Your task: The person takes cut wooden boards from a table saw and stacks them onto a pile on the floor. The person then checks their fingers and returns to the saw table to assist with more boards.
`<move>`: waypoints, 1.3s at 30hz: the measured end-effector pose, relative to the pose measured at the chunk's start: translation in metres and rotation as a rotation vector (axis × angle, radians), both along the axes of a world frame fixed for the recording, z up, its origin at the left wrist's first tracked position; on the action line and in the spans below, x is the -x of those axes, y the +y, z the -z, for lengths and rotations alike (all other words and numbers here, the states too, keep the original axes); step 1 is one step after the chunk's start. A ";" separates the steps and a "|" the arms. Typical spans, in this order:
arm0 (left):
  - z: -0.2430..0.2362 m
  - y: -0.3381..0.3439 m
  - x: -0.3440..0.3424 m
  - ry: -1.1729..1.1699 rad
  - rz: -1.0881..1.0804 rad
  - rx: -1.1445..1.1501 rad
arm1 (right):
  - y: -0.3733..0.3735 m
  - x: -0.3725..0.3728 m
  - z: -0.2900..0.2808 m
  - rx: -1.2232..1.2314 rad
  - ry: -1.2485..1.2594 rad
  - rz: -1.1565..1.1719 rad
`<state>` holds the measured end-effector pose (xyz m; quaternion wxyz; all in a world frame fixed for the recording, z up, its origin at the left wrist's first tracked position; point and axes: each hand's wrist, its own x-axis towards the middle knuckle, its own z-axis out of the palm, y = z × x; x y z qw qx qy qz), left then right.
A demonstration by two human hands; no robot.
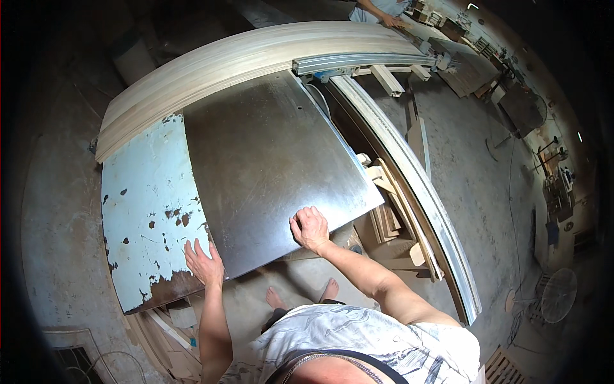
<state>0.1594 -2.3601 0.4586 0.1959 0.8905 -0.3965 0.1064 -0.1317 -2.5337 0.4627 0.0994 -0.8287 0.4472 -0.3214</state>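
My left hand (204,263) lies open at the near edge of a pale blue panel (144,198) with chipped paint, its fingers stretched over the surface. A wide dark metal machine table (262,160) adjoins that panel on the right. Near this table's front edge rests my right hand (311,228), fingers bent and thumb apart, with nothing visible in it. Along the far side, a broad layer of light wooden boards (211,64) runs in a curve. Neither hand touches these boards.
A long metal rail (409,160) runs along the table's right side, with wooden offcuts (390,205) beside it. Another rail (358,61) lies across the far end. A co-worker's arm (378,11) shows at the far top. A round fan (559,294) stands at right.
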 end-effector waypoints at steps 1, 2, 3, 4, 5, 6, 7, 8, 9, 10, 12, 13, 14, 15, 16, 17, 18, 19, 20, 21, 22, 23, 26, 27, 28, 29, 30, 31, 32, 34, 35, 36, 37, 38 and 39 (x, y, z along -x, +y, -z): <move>0.000 0.000 0.000 -0.003 0.002 -0.002 | 0.000 0.000 0.000 -0.017 -0.001 0.003; 0.000 0.000 0.000 -0.005 -0.001 -0.009 | 0.000 0.000 0.000 0.001 -0.004 -0.001; 0.000 0.000 0.000 -0.004 0.002 -0.003 | 0.000 0.000 0.000 -0.002 -0.011 -0.001; 0.001 0.000 -0.001 -0.005 0.004 -0.003 | 0.000 0.000 0.000 -0.005 -0.019 -0.001; 0.001 0.000 -0.001 -0.003 0.001 -0.008 | 0.000 0.000 0.001 -0.004 -0.018 -0.004; 0.001 0.000 -0.001 -0.004 0.003 -0.002 | 0.000 0.000 0.001 -0.027 0.005 -0.005; 0.001 0.000 -0.001 -0.001 0.002 -0.003 | 0.000 0.000 0.001 -0.075 0.041 -0.001; 0.001 0.000 -0.001 0.001 -0.001 -0.006 | 0.000 0.000 0.002 -0.050 0.029 -0.008; 0.001 0.000 -0.001 0.004 -0.001 -0.003 | 0.000 0.000 0.002 -0.046 0.026 -0.007; 0.001 0.000 -0.001 0.003 0.000 -0.001 | 0.000 0.000 0.002 -0.064 0.031 -0.003; 0.001 0.000 -0.001 0.003 0.000 0.002 | 0.000 0.000 0.003 -0.041 0.025 -0.008; 0.001 0.000 -0.001 0.004 -0.001 -0.001 | 0.000 0.000 0.002 -0.058 0.030 -0.006; 0.001 0.000 -0.001 0.004 -0.004 -0.007 | 0.000 0.000 0.002 -0.040 0.025 -0.007; 0.001 0.000 -0.001 0.005 -0.001 -0.004 | 0.000 0.000 0.002 -0.042 0.023 -0.009; 0.001 0.000 -0.001 0.010 -0.004 -0.008 | 0.000 0.000 0.002 -0.076 0.034 -0.005; 0.001 0.000 -0.001 0.013 -0.008 -0.015 | 0.000 0.000 0.001 -0.043 0.020 -0.011; 0.001 0.000 -0.001 0.014 -0.007 -0.011 | 0.000 0.000 0.001 -0.024 0.004 -0.009; 0.001 0.000 -0.001 0.012 -0.005 -0.010 | 0.000 -0.001 0.001 -0.004 -0.013 -0.008; 0.001 0.000 -0.001 0.009 -0.007 -0.013 | 0.000 -0.001 0.000 -0.003 -0.014 -0.007; 0.001 0.000 -0.001 0.009 -0.002 -0.009 | 0.001 -0.001 0.000 -0.004 -0.009 -0.004; 0.000 0.000 -0.001 0.013 -0.004 -0.010 | 0.001 -0.001 0.000 -0.005 -0.004 0.000; 0.000 0.000 -0.001 0.018 -0.011 -0.018 | 0.001 -0.001 0.000 -0.003 -0.005 0.000; -0.001 0.000 0.000 0.008 -0.008 -0.008 | 0.001 0.000 0.000 -0.005 -0.007 -0.004; -0.001 0.000 0.000 0.007 -0.008 -0.008 | 0.001 0.000 0.000 -0.007 -0.008 -0.005; -0.001 0.000 0.000 0.044 -0.011 -0.016 | 0.001 0.000 0.000 -0.029 -0.007 -0.003; -0.002 0.000 0.000 0.074 -0.016 -0.023 | 0.001 0.000 0.000 -0.009 -0.013 -0.005; -0.002 0.000 0.000 0.078 -0.012 -0.022 | 0.001 0.000 0.000 -0.011 -0.011 -0.005; -0.002 0.000 0.001 0.076 -0.015 -0.025 | 0.001 0.000 0.000 -0.028 -0.006 -0.003; -0.002 0.000 0.001 0.074 -0.016 -0.027 | 0.001 0.001 -0.001 -0.010 -0.014 0.000; -0.002 0.000 0.001 0.077 -0.013 -0.025 | 0.001 0.001 0.000 -0.027 -0.013 -0.005; -0.002 0.000 0.001 0.083 -0.019 -0.030 | 0.001 0.002 0.000 -0.014 -0.021 -0.002; -0.002 0.000 0.002 0.080 -0.009 -0.021 | 0.001 0.002 0.000 -0.031 0.008 -0.005; -0.002 0.000 0.002 0.080 -0.013 -0.023 | 0.001 0.003 0.000 -0.074 0.053 -0.004; -0.002 0.000 0.002 0.080 -0.016 -0.025 | 0.002 0.003 0.000 -0.048 0.034 -0.002; -0.002 0.000 0.002 0.076 -0.011 -0.024 | 0.002 0.004 -0.001 -0.047 0.039 -0.005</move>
